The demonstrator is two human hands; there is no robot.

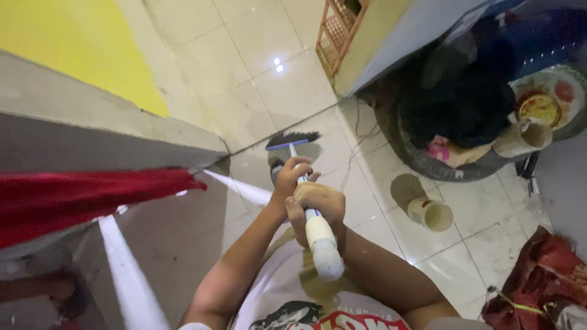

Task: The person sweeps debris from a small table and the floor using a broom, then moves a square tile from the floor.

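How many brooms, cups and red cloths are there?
Brooms: 1, the broom held by the left hand and right hand
Cups: 1, the pale cup lying on the floor
Red cloths: 2, red cloth, crumpled red cloth
Total: 4

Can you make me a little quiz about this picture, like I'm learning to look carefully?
1. True or false: both hands grip the broom handle.
2. Which hand sits farther down the handle, nearer the bristles?
A. left hand
B. right hand
3. Fill the gap: the small pale cup stands on the tiled ____.

Key: 1 true. 2 A. 3 floor.
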